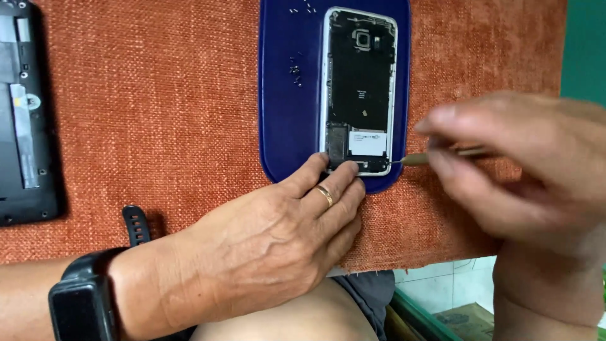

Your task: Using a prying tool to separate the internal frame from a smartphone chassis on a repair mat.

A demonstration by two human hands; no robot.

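Observation:
An opened phone (360,88) with its back cover off lies on a dark blue mat (287,113). My left hand (271,233), with a ring on one finger and a black watch on the wrist, rests flat, its fingertips pressing the phone's near bottom edge. My right hand (524,164) is blurred and pinches a thin screwdriver (420,158) whose tip sits at the phone's bottom right corner.
Several tiny screws (295,69) lie on the blue mat left of the phone. An orange woven cloth (158,107) covers the table. A black opened device (22,113) lies at the left edge. The table's front edge runs just below my hands.

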